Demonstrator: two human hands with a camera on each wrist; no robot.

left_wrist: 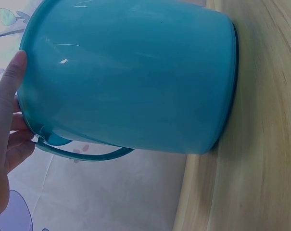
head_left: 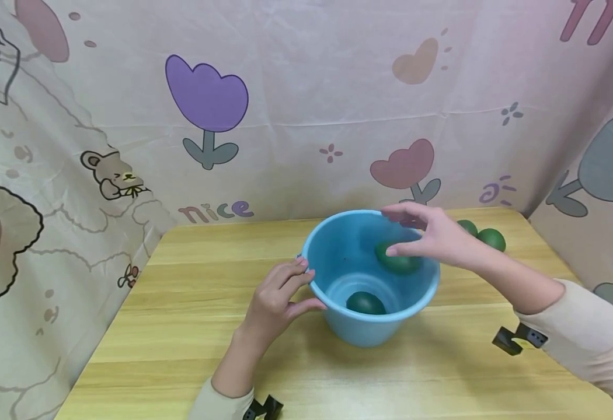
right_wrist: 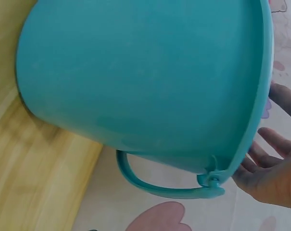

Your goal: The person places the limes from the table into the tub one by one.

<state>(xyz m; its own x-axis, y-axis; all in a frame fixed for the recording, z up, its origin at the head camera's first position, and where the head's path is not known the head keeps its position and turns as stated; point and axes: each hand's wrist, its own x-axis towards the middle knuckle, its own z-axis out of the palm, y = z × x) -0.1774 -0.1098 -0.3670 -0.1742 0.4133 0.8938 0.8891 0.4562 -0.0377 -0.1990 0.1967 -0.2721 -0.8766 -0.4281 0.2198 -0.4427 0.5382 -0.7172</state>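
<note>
A light blue plastic bucket (head_left: 366, 329) stands upright on the table. My left hand (head_left: 277, 297) holds its left rim, with the thumb on the near side and the fingers by the handle joint. Over the right side of the rim is my right hand (head_left: 438, 236), its fingers spread and nothing held between them. Below that hand, a smooth green oval fruit (head_left: 398, 263) shows against the bucket's inner wall, slightly blurred. Another dark green fruit (head_left: 365, 303) lies on the bucket's bottom, partly hidden by the near rim. In the right wrist view, the bucket's handle (right_wrist: 169, 191) hangs down at the far side.
Two more green fruits (head_left: 492, 240) lie on the wooden table (head_left: 196, 309) behind my right forearm, partly covered by it. A printed cloth (head_left: 296, 105) hangs along the table's back and sides. Each sleeve carries a small black wrist device (head_left: 519, 338).
</note>
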